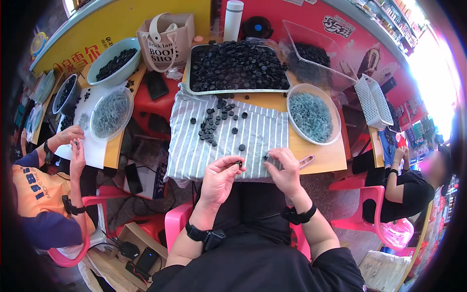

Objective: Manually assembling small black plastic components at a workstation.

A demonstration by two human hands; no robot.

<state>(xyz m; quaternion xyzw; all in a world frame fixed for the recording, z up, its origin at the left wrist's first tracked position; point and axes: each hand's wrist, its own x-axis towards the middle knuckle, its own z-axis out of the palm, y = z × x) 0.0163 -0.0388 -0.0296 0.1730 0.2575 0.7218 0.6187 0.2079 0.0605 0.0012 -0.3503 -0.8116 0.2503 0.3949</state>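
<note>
My left hand (221,177) pinches a small round black cap (239,164) between thumb and fingers, above the near edge of a grey-and-white striped cloth (187,146). To its right, my right hand (286,170) is curled, with a tiny black piece (265,157) at its thumb and fingertips; its exact shape is too small to make out. A loose group of black caps (209,129) lies on the cloth beyond my hands. Single caps sit apart, one of them (242,147) just past my left fingertips.
Behind the cloth stands a tray (238,91) heaped with black caps. A round tub (336,131) of translucent bluish pieces is at the right, beside a pink clip-like tool (306,161). Co-workers sit left (48,194) and right (408,190). A white bottle (233,20) stands at the back.
</note>
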